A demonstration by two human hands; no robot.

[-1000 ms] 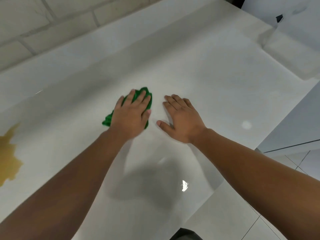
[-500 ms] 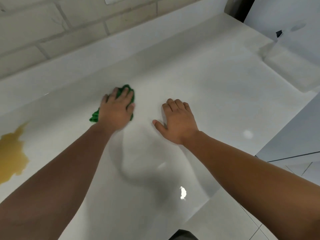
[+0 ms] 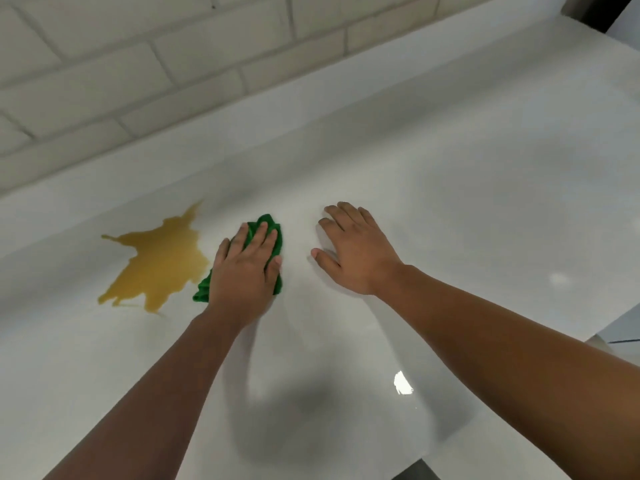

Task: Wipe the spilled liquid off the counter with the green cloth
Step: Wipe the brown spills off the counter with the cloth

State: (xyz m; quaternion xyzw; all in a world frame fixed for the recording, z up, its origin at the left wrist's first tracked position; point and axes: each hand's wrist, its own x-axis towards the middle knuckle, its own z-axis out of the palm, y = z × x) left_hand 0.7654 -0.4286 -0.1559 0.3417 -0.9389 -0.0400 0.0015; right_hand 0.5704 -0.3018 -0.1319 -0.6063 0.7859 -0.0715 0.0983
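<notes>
Head view: crumpled green cloth [image 3: 268, 226] on white desk [image 3: 450, 202], just right of the yellow-brown spill [image 3: 159, 265]. Left hand [image 3: 244, 275] presses it with flat fingers. Right hand [image 3: 358, 252] lies flat on the desk, holding nothing. Cloth and left hand have slid left, closer to the spill.

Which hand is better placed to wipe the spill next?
Left. The left hand presses the crumpled green cloth onto the white counter, right beside the yellow-brown spilled liquid. The right hand rests flat on the counter, farther from the spill, holding nothing.
</notes>
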